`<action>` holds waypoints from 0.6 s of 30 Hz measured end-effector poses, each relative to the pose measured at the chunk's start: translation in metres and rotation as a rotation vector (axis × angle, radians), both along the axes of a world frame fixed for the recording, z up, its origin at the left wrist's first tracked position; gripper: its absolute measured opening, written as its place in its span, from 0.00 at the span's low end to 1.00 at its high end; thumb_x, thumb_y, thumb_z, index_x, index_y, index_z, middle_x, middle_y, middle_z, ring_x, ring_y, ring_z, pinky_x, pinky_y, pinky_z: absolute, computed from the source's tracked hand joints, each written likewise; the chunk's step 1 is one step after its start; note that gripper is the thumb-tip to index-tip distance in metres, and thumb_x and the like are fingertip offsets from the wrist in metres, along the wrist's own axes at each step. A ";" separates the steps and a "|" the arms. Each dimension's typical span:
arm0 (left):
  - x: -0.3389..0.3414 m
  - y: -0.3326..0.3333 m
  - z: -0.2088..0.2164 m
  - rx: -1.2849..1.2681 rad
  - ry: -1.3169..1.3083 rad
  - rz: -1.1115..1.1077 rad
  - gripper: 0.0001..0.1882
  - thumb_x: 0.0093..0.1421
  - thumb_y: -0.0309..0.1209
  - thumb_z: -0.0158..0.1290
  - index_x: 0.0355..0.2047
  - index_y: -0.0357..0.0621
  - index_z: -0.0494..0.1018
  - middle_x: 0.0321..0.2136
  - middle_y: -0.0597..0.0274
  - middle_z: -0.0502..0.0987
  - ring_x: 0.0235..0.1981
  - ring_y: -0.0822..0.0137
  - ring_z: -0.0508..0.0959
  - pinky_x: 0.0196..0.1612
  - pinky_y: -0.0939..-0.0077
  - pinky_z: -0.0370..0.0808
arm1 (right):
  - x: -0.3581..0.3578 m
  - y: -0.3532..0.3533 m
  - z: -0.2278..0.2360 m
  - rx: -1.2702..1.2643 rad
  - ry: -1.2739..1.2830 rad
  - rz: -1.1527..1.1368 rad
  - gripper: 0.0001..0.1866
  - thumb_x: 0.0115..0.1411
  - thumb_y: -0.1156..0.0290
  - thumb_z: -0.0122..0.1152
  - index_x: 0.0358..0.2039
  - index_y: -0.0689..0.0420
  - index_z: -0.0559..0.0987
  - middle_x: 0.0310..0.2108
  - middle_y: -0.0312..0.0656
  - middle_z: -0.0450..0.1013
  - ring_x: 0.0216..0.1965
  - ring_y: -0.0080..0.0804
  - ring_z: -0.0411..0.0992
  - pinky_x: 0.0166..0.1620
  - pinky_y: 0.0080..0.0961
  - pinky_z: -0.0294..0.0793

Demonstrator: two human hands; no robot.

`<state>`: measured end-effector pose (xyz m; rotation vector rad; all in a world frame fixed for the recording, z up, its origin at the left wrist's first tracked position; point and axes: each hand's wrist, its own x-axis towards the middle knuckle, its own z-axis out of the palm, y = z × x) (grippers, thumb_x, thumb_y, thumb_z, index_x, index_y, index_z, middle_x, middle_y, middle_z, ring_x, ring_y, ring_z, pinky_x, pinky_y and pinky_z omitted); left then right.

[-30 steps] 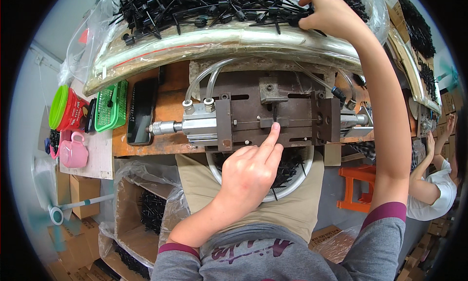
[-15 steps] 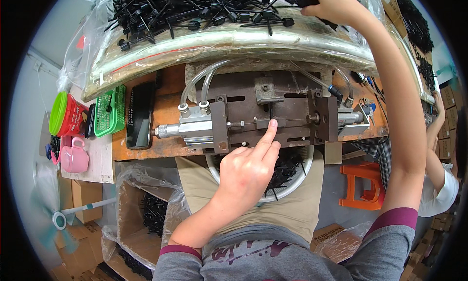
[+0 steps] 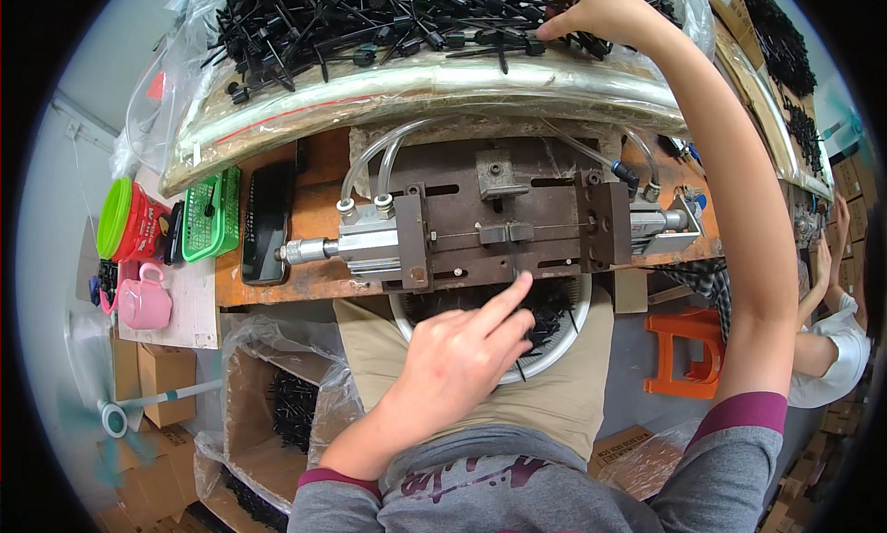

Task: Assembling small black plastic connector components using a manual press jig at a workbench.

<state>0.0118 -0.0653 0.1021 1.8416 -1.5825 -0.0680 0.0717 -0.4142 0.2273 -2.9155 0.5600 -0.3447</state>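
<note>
My left hand (image 3: 465, 346) is in front of a brown metal fixture (image 3: 545, 200), its index finger stretched out and the other fingers partly bent. A thin black piece (image 3: 517, 260) hangs from the fixture's front edge just above that fingertip; I cannot tell whether they touch. In the fixture's middle sits a small dark block (image 3: 504, 234). My right hand (image 3: 601, 14) reaches to the far pile of black plastic spikes with knobbed heads (image 3: 370, 20). Its thumb and index finger are apart over the pile, and the other fingers are partly hidden.
A white-rimmed basin (image 3: 547, 370) of black pieces sits on my lap. Metal cylinders (image 3: 370, 242) with clear hoses flank the fixture. Leftward are a black phone (image 3: 266, 228), green basket (image 3: 211, 214) and pink cup (image 3: 145, 300). An orange stool (image 3: 686, 353) and another person's arm (image 3: 818, 274) are rightward.
My left index finger has moved back from the fixture's middle toward me, and a black piece now shows over the front edge. My right hand has shifted slightly left over the pile.
</note>
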 end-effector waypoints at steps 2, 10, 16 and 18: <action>-0.002 0.009 -0.002 0.060 0.047 -0.049 0.14 0.49 0.31 0.68 0.36 0.44 0.80 0.57 0.56 0.76 0.23 0.64 0.81 0.27 0.73 0.78 | 0.004 0.017 0.011 -0.132 0.080 0.002 0.24 0.44 0.55 0.78 0.31 0.66 0.85 0.28 0.52 0.81 0.31 0.40 0.80 0.38 0.35 0.78; -0.001 0.020 0.002 0.115 0.083 -0.090 0.29 0.48 0.40 0.69 0.51 0.47 0.78 0.60 0.58 0.74 0.27 0.65 0.82 0.30 0.72 0.79 | -0.016 0.016 0.036 -0.097 -0.140 -0.030 0.19 0.55 0.58 0.73 0.32 0.65 0.83 0.21 0.47 0.76 0.24 0.32 0.73 0.32 0.33 0.72; 0.005 0.012 0.014 -0.048 0.144 -0.094 0.30 0.47 0.37 0.71 0.52 0.44 0.79 0.55 0.55 0.78 0.29 0.68 0.83 0.33 0.77 0.79 | -0.032 0.010 0.033 0.729 -0.464 0.001 0.10 0.62 0.68 0.68 0.38 0.61 0.84 0.27 0.36 0.79 0.19 0.16 0.66 0.25 0.15 0.67; 0.010 0.006 0.017 -0.192 0.297 -0.068 0.28 0.47 0.28 0.72 0.50 0.39 0.79 0.54 0.49 0.78 0.33 0.69 0.84 0.35 0.79 0.81 | -0.047 0.022 0.035 0.905 -0.523 0.024 0.10 0.63 0.68 0.67 0.39 0.62 0.84 0.28 0.38 0.80 0.19 0.15 0.68 0.24 0.14 0.67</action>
